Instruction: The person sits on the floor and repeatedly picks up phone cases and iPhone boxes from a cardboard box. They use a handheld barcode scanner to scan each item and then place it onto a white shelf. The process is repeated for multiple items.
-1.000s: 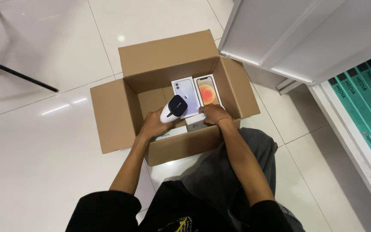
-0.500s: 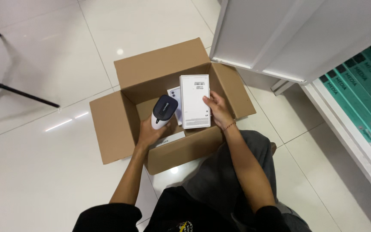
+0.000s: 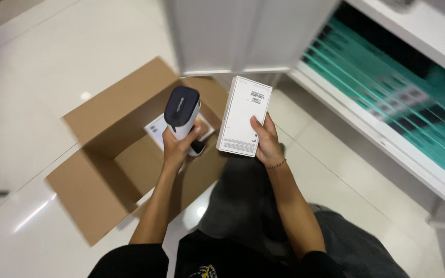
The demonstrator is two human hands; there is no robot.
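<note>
My left hand (image 3: 177, 146) grips a white handheld scanner with a dark head (image 3: 182, 110), held upright above an open cardboard box (image 3: 104, 175). My right hand (image 3: 265, 144) holds a flat white phone box (image 3: 244, 116) with its labelled back toward me, beside the scanner and a little to its right. Inside the cardboard box one more white phone box (image 3: 156, 128) lies flat, partly hidden behind my left hand.
The cardboard box sits on a glossy white tiled floor (image 3: 37, 92). A white cabinet panel (image 3: 233, 36) stands ahead. To the right, a white shelf unit (image 3: 387, 139) holds rows of teal packages (image 3: 408, 113). My knees in grey trousers (image 3: 253, 206) are below.
My right hand has lifted the white phone box out of the cardboard box and up toward the shelf side. My left hand raised the scanner beside it. The view swung right.
</note>
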